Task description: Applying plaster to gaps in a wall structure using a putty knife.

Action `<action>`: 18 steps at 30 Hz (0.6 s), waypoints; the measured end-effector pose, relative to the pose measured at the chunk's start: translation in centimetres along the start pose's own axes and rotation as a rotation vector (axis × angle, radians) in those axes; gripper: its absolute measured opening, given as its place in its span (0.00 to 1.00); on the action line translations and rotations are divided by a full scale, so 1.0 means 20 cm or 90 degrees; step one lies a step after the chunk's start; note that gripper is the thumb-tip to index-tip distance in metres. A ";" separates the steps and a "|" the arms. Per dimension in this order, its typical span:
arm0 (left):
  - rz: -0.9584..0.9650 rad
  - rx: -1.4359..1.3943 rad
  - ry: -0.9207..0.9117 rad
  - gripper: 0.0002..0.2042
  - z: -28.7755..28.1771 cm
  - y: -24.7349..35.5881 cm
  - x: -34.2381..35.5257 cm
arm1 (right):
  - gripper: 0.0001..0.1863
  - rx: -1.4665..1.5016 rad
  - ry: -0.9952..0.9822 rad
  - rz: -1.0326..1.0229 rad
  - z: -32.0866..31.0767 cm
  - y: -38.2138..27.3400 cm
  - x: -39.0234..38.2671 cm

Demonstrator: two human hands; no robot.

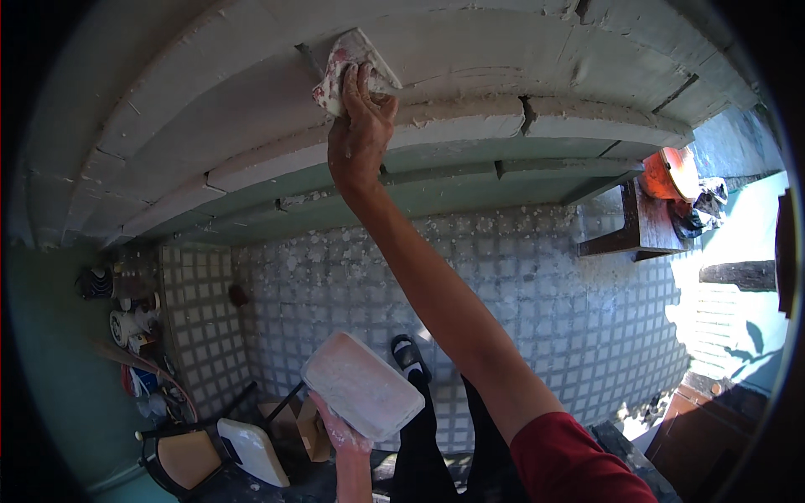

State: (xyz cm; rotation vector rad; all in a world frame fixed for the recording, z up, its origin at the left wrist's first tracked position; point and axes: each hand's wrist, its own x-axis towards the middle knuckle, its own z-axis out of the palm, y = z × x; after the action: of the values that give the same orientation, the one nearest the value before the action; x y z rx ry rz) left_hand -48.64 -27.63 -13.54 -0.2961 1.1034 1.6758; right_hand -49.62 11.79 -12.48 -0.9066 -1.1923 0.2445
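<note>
My right hand (360,134) reaches up to the grey-white panelled wall. Its fingers press on a flat, roughly square spreader (369,54), smeared white with reddish patches, which lies against the wall surface (470,50). Lower down, my left hand (340,427) grips a pale pinkish rectangular tray (362,386) with rounded corners, coated in white residue. The left fingers are partly hidden under the tray. White smears cover both hands. Just below the spreader, a raised ledge (461,119) with cracks and gaps runs across the wall.
A brown wooden bench (633,226) with an orange bucket (671,174) and black plastic stands at right. White spatters dot the tiled floor (520,285). Chairs (184,459), a cardboard box (312,429) and assorted clutter (138,327) are at lower left.
</note>
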 end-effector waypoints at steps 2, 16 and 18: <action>0.032 0.050 0.030 0.36 -0.03 0.04 0.01 | 0.26 0.002 -0.040 -0.050 -0.04 -0.03 -0.05; -0.010 0.022 0.012 0.34 -0.04 0.10 0.05 | 0.04 -0.155 -0.033 -0.126 -0.38 0.23 0.46; -0.012 0.017 0.019 0.34 -0.04 0.11 0.06 | 0.04 -0.180 -0.031 -0.135 -0.44 0.20 0.47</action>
State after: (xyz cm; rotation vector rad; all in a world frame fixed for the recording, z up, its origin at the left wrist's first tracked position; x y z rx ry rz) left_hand -51.34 -27.54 -13.55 -0.3136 1.1410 1.6432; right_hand -37.16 15.83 -9.52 -1.0138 -1.3792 -0.0763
